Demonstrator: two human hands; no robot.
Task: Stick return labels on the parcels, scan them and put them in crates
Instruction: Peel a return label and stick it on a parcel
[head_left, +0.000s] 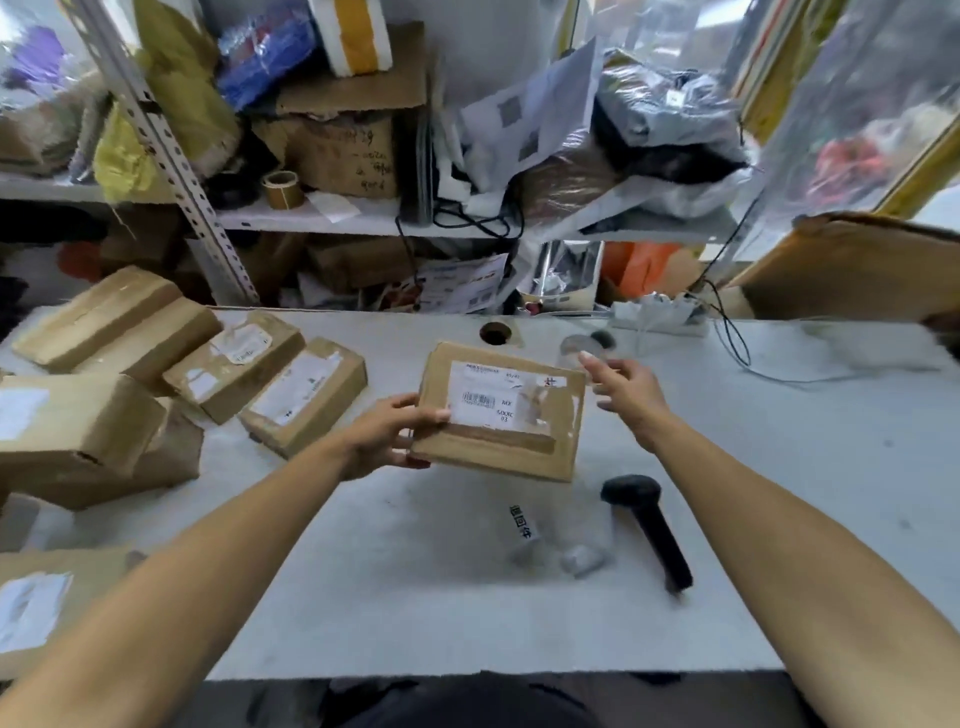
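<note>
A brown cardboard parcel (498, 415) with a white shipping label on top hangs tilted above the middle of the white table (779, 467). My left hand (387, 434) grips its left edge, thumb on the label. My right hand (626, 389) hovers just off the parcel's right top corner with fingers spread, holding nothing. A black handheld scanner (649, 525) lies on the table below my right forearm. A strip of return labels (522, 525) with black print lies to the left of the scanner.
Several cardboard parcels (291, 389) are piled along the left of the table. A cable hole (496, 332) sits behind the held parcel. Cluttered shelves (363, 218) rise at the back. A large cardboard flap (857, 270) stands at the right. A black cable (732, 338) trails across the far right.
</note>
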